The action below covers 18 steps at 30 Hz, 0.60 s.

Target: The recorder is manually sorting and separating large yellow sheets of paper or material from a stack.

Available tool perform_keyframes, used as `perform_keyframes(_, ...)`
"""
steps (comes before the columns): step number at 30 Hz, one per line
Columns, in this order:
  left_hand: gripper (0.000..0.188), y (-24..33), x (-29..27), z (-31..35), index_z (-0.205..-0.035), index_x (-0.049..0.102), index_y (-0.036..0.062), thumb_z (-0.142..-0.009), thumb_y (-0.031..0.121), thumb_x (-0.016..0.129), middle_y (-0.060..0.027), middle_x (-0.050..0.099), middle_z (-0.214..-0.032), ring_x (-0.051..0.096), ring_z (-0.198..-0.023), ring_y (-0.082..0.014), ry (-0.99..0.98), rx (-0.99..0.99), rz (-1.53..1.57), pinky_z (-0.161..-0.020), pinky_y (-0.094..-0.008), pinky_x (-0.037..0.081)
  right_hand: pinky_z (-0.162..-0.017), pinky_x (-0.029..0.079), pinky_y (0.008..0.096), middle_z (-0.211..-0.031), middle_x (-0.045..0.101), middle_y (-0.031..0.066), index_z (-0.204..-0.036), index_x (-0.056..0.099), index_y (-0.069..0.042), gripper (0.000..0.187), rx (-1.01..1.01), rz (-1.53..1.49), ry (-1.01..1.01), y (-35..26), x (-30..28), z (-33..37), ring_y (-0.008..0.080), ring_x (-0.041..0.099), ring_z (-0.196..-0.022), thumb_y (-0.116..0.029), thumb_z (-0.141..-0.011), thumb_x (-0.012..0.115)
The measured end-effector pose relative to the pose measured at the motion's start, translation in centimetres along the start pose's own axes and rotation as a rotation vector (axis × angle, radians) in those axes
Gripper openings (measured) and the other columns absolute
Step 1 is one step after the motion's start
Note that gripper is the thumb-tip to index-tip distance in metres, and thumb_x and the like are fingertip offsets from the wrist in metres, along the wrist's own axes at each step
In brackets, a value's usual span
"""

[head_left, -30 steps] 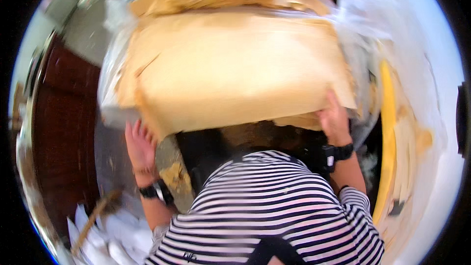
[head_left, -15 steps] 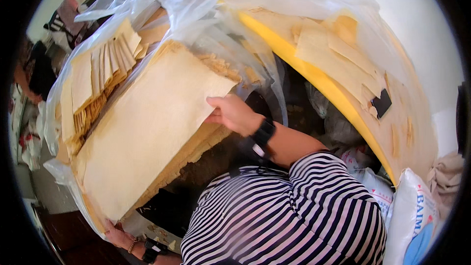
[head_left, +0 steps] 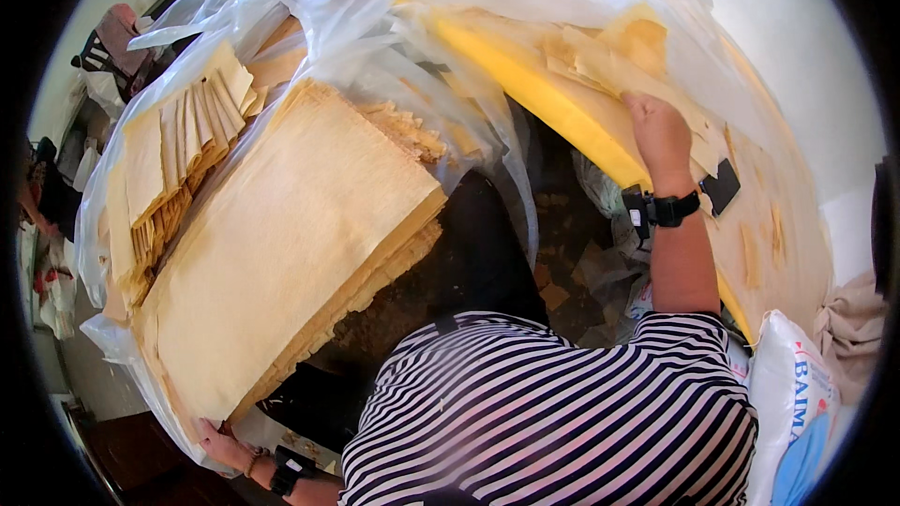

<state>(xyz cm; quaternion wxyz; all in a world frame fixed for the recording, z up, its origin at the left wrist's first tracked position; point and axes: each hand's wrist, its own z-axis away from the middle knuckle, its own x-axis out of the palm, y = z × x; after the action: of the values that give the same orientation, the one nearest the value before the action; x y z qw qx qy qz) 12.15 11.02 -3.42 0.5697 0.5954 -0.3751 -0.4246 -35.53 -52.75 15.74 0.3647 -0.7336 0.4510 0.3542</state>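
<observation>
Partly hidden left hand [head_left: 225, 446] at stack [head_left: 300, 225]; right hand [head_left: 662, 136] at sheets [head_left: 598, 66]; hold unclear

Clear plastic sheeting [head_left: 323, 14] lies in loose folds along the far side, below a white wall [head_left: 787, 37]. On the right, a small dark flat object [head_left: 721, 188] rests on a yellow-edged surface [head_left: 548, 98], near a white printed sack [head_left: 789, 379] with a blue thing [head_left: 804, 461] against it and a crumpled beige cloth [head_left: 848, 323] just beside it. Dark reddish-brown furniture [head_left: 141, 454] stands at lower left.
</observation>
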Motion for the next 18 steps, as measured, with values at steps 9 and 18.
perform_keyframes(9,0.052,-0.6,-1.7,-0.1,-0.125,0.055,-0.0109,-0.097,0.032,0.063,-0.0206,0.061,-0.119,0.065,-0.092,-0.0288,0.029,0.046,-0.054,-0.068,-0.0377,0.058,-0.078,0.054,0.0278,-0.101,0.073,0.0101,-0.114,0.067,0.006,0.034,0.025,-1.128,0.106,-9.4,-6.4,-0.8,0.0145,0.069,-0.091,-0.024,-0.103,0.058)
perform_keyframes(18,0.024,-0.8,1.3,1.9,-0.106,0.062,0.0001,-0.097,0.022,0.063,-0.0089,0.066,-0.099,0.064,-0.078,-0.0186,0.04,-0.022,0.035,-0.063,-0.0306,0.054,-0.096,0.051,0.0317,-0.124,0.065,0.0111,-0.129,0.058,0.003,0.037,0.065,-1.859,-1.02,-26.7,6.1,1.9,0.0176,0.063,-0.111,-0.016,-0.098,0.062)
